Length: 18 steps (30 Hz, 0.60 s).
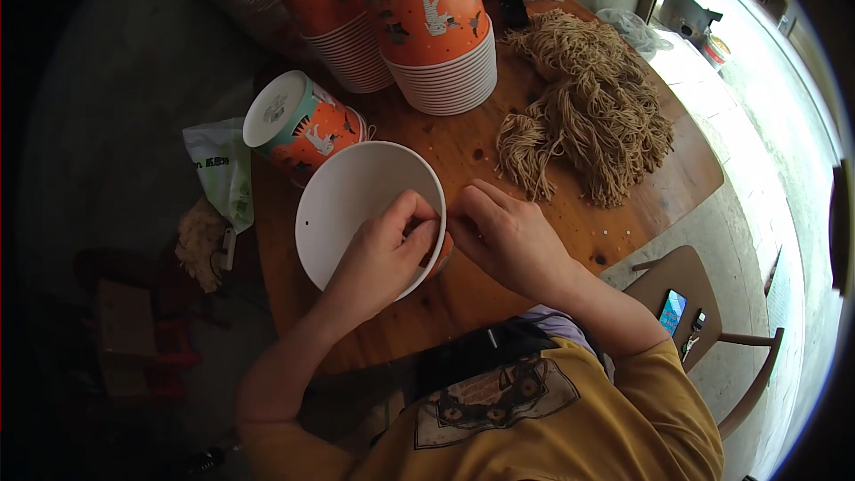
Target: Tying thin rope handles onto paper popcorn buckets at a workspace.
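Head view showed a person in a yellow shirt (570, 419) sitting at a round wooden bench (463, 156). Both hands met at the rim of a white paper bucket (356, 200), which lay tipped with its open mouth facing up toward the camera, near the front middle of the bench. The left hand (385, 254) was curled over the rim, and its fingers (419, 224) were pinched shut on the edge. The right hand (508, 236) sat just beside it, with its fingers (465, 214) bent and pressed against the same spot on the rim. What was pinched between them was too small to tell.

Another bucket, orange and green (298, 125), lay on its side touching the white one. Two tall stacks of upside-down orange buckets (436, 27) stood at the back. A big pile of tan string (592, 116) lay on the right side of the bench. A phone (672, 310) rested on a chair (686, 281) to the right.
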{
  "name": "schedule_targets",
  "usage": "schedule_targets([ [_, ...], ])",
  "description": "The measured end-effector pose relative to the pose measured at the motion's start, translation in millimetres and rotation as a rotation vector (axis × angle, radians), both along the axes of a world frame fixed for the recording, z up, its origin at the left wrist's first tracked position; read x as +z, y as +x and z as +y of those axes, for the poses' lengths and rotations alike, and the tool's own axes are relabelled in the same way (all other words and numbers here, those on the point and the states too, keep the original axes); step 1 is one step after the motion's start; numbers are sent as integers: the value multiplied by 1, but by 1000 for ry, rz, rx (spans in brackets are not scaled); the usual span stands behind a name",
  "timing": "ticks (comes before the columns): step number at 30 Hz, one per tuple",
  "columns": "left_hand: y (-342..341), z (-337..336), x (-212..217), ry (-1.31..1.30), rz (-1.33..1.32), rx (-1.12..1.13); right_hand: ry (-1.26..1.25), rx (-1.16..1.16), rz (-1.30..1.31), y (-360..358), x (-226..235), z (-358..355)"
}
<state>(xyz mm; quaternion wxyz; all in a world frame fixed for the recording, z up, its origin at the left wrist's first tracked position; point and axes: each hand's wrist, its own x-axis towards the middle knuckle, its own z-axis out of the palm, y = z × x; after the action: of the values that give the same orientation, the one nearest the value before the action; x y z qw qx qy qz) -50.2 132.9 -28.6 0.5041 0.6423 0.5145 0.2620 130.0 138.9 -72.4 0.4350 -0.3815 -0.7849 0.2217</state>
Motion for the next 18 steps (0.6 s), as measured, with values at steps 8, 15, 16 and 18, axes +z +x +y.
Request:
schedule_targets([
  [8,-1,5,3,382,44,70,-247,183,-68,26,8,6],
  [15,1,15,13,23,-401,113,-238,376,-152,41,40,18],
  [16,1,16,12,26,-402,115,-244,402,-216,40,45,21],
  [18,4,17,12,-63,-513,87,-193,456,-215,37,52,27],
])
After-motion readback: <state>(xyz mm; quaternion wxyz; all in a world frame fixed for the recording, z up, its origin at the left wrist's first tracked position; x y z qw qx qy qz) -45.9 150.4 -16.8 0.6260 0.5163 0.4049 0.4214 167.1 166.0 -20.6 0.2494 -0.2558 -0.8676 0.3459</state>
